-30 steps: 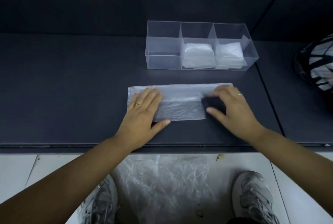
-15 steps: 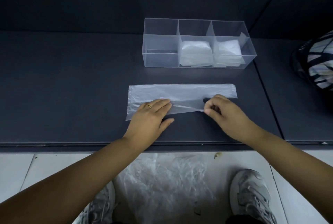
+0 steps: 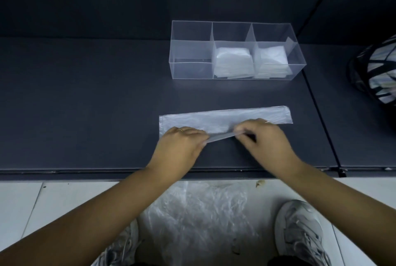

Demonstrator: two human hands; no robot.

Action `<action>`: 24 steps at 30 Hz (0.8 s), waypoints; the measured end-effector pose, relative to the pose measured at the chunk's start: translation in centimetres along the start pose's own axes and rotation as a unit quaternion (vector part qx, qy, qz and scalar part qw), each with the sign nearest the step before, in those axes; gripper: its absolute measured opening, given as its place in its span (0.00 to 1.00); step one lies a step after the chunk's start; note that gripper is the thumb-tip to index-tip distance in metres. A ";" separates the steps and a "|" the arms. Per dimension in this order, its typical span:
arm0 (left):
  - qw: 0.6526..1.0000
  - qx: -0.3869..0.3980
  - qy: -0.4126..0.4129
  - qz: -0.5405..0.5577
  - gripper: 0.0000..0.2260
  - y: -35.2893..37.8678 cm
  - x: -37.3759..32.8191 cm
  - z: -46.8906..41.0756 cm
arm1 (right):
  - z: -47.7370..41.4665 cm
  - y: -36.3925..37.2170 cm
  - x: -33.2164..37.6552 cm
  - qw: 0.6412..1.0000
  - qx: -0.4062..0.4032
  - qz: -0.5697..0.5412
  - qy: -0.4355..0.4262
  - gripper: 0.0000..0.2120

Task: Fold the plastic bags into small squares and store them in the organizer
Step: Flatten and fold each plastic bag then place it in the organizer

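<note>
A clear plastic bag [image 3: 231, 119], folded into a long strip, lies on the dark table in front of me. My left hand [image 3: 182, 145] and my right hand [image 3: 265, 139] each pinch its near edge, which is lifted off the table between them. Behind it stands a clear three-compartment organizer [image 3: 190, 68]. Folded white bags [image 3: 232, 60] fill its middle compartment, and more folded bags [image 3: 271, 60] sit in the right one. Its left compartment holds nothing.
A crumpled pile of clear plastic bags [image 3: 197, 214] lies on the tiled floor between my shoes, below the table's front edge [image 3: 85, 172]. At the right edge, a black-and-white patterned object [image 3: 379, 73] sits on the adjoining table.
My left hand went from lying flat on the bag to pinching its near edge. Both hands have raised that edge, and the strip now looks narrower.
</note>
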State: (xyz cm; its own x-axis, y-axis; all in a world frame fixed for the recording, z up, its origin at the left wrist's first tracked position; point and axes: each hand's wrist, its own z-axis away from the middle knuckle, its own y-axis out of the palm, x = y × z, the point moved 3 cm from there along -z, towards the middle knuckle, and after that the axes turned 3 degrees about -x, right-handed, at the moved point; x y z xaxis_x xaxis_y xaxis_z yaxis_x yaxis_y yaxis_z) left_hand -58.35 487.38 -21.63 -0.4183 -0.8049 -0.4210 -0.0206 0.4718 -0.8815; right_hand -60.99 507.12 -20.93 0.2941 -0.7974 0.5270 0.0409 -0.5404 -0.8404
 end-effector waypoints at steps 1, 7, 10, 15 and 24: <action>0.999 0.005 -0.037 0.036 0.05 -0.5 0.9 0.1 | -0.3 -0.3 -1.1 0.997 0.009 -0.051 0.056 0.04; 0.894 0.015 -0.329 0.304 0.04 -3.0 7.0 0.8 | -2.0 -0.2 -4.3 0.942 0.013 -0.234 0.239 0.09; 0.844 -0.005 -0.417 0.337 0.02 -3.2 8.7 1.2 | -2.8 0.3 -4.3 0.941 -0.005 -0.214 0.261 0.10; 0.911 -0.139 -0.369 0.118 0.06 -4.3 7.7 1.5 | -3.7 0.5 -4.4 0.948 -0.002 -0.162 0.275 0.12; 0.972 0.146 -0.095 -0.156 0.38 3.6 0.1 2.1 | -3.8 0.6 -3.4 0.954 -0.017 -0.109 0.279 0.04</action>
State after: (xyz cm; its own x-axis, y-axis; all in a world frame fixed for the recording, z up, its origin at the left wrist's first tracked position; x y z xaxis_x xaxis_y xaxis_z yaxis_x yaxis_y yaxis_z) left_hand -56.60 488.24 -25.29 -0.2578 -0.9574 -0.1302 0.1495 0.0936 -0.9843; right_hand -65.55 508.49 -22.71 -0.2724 -0.6792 0.6815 0.0094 -0.7101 -0.7040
